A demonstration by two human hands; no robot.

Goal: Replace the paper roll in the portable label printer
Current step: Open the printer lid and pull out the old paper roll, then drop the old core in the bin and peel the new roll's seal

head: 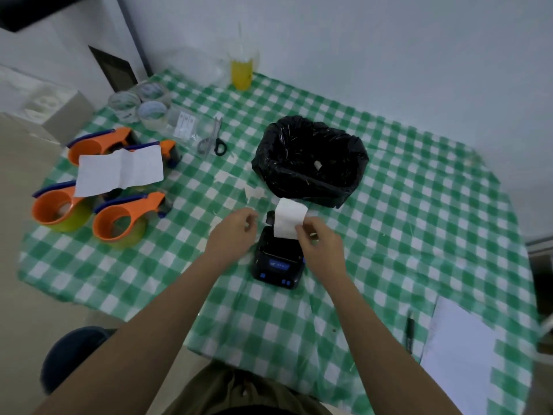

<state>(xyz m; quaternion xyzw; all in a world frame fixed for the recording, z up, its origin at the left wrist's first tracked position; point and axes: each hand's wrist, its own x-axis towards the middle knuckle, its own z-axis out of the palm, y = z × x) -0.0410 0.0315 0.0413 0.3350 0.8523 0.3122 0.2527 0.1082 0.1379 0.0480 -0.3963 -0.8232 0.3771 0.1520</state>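
Black printer (pixel 277 262) (blue buttons), white paper (pixel 289 220), green-checked tablecloth (pixel 404 205).

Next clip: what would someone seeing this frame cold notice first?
Centre frame, the right hand pinches a strip of white label paper rising from the small black portable printer with a blue screen, while the left hand hovers beside it, touching nothing. Just behind sits a crumpled black plastic bin bag, and at far left a cluster of orange tape dispensers stands out on the green-and-white checked tablecloth.
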